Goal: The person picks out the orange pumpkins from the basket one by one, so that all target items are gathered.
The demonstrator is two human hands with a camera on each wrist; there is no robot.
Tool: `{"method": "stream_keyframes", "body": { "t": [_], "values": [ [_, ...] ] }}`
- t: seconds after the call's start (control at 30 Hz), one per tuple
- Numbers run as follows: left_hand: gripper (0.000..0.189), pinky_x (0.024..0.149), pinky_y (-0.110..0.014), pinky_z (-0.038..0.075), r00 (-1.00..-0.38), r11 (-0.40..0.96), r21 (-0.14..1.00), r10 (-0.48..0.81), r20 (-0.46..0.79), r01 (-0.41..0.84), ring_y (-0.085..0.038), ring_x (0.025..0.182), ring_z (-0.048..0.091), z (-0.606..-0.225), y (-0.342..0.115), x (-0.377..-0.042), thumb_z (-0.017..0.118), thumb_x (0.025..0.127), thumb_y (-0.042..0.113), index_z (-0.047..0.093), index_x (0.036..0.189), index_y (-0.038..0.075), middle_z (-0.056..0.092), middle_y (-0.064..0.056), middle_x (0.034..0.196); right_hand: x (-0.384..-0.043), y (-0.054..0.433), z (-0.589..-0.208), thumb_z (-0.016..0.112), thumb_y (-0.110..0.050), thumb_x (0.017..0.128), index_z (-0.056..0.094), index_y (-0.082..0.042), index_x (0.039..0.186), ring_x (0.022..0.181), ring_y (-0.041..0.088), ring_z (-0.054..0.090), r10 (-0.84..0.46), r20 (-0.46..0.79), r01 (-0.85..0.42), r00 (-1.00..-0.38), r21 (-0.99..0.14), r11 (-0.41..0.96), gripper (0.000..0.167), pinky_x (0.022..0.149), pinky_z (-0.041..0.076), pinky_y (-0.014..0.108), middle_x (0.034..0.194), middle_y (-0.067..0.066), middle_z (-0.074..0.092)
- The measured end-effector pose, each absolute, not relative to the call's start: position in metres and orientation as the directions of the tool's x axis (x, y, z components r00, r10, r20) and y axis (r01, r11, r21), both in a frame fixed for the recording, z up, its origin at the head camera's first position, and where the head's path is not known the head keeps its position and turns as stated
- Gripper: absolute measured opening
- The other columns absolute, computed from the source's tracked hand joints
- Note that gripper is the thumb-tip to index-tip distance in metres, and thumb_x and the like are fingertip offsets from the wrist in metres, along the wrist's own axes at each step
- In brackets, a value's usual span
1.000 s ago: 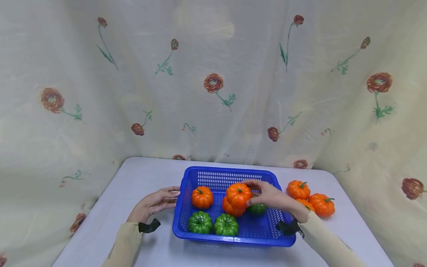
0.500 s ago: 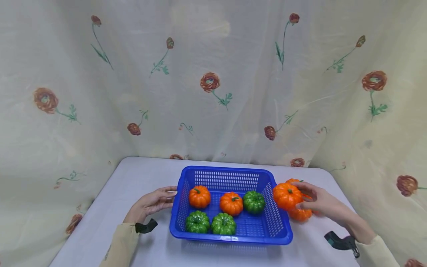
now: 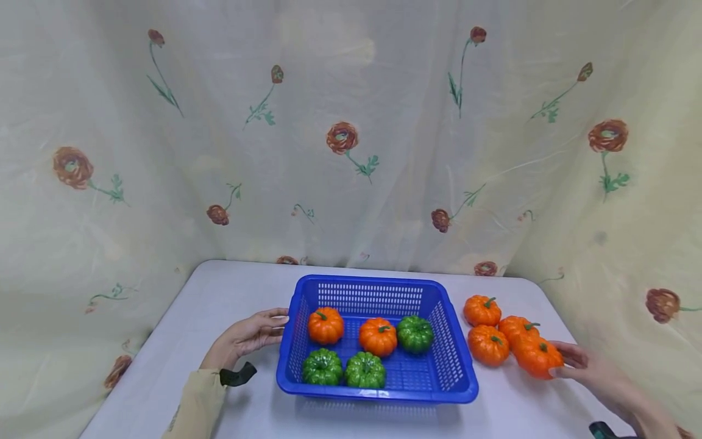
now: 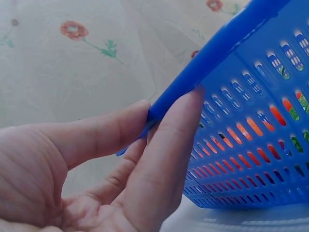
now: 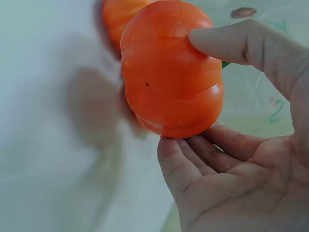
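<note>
My right hand [image 3: 600, 375] pinches a small orange pumpkin [image 3: 534, 358] between thumb and fingers, at the right of the table. In the right wrist view that pumpkin [image 5: 171, 72] is held just above the white surface, its shadow to the left. My left hand [image 3: 249, 335] grips the left rim of a blue plastic basket [image 3: 378, 395]. The left wrist view shows the thumb and fingers on either side of that rim [image 4: 203, 60]. Inside the basket lie two orange pumpkins, one at left [image 3: 326, 326] and one in the middle [image 3: 378, 337], and three green pumpkins [image 3: 415, 334].
Three more orange pumpkins [image 3: 488, 346] rest on the white table [image 3: 241, 286] to the right of the basket, close to the held one. A flowered curtain [image 3: 340, 213] hangs behind the table and along its sides.
My right hand has carried the orange pumpkin out of the basket, over its right wall, to the right beside the other orange pumpkins. My left hand stays at the basket's rim.
</note>
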State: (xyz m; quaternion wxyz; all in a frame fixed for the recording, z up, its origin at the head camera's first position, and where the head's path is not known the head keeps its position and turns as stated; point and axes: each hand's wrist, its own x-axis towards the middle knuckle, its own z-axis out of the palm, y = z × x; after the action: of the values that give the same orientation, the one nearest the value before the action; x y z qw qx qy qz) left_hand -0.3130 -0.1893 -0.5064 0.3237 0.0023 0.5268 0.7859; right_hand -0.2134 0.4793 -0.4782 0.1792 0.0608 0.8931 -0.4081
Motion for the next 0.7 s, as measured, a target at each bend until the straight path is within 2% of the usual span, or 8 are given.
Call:
{"method": "stream_keyframes", "body": {
  "t": [0.17, 0.3, 0.5, 0.7],
  "values": [
    [0.048, 0.076, -0.027, 0.060, -0.789, -0.237, 0.831, 0.517, -0.331, -0.504, -0.015, 0.086, 0.069, -0.506, -0.190, -0.313, 0.052, 0.098, 0.005, 0.030, 0.140, 0.000, 0.068, -0.006, 0.100, -0.219, 0.486, -0.501, 0.065, -0.033, 0.091, 0.027, 0.010, 0.145, 0.130, 0.054, 0.030, -0.009, -0.391, 0.293, -0.921, -0.705, 0.646, 0.079, 0.100, 0.035, 0.069, 0.147, 0.038, 0.024],
    [0.045, 0.076, -0.027, 0.060, -0.786, -0.237, 0.827, 0.519, -0.336, -0.510, -0.015, 0.087, 0.068, -0.507, -0.189, -0.312, 0.051, 0.099, 0.005, 0.031, 0.139, 0.000, 0.067, -0.006, 0.100, -0.219, 0.485, -0.511, 0.064, -0.029, 0.092, 0.026, 0.013, 0.143, 0.131, 0.053, 0.031, -0.033, -0.375, 0.267, -0.926, -0.715, 0.646, 0.077, 0.099, 0.039, 0.066, 0.147, 0.038, 0.025],
    [0.043, 0.076, -0.026, 0.060, -0.788, -0.240, 0.826, 0.517, -0.336, -0.510, -0.015, 0.087, 0.069, -0.506, -0.190, -0.312, 0.051, 0.099, 0.006, 0.034, 0.138, 0.002, 0.068, -0.006, 0.100, -0.221, 0.481, -0.512, 0.062, -0.030, 0.094, 0.022, 0.014, 0.144, 0.131, 0.053, 0.031, -0.041, -0.390, 0.278, -0.920, -0.724, 0.631, 0.077, 0.099, 0.040, 0.066, 0.147, 0.038, 0.023],
    [0.042, 0.075, -0.027, 0.060, -0.793, -0.236, 0.831, 0.509, -0.336, -0.504, -0.015, 0.085, 0.069, -0.506, -0.190, -0.313, 0.052, 0.099, 0.005, 0.035, 0.137, 0.002, 0.069, -0.006, 0.099, -0.224, 0.481, -0.507, 0.058, -0.025, 0.096, 0.019, 0.017, 0.143, 0.133, 0.054, 0.030, -0.068, -0.341, 0.224, -0.937, -0.742, 0.632, 0.074, 0.102, 0.037, 0.066, 0.147, 0.039, 0.024]
  ]
}}
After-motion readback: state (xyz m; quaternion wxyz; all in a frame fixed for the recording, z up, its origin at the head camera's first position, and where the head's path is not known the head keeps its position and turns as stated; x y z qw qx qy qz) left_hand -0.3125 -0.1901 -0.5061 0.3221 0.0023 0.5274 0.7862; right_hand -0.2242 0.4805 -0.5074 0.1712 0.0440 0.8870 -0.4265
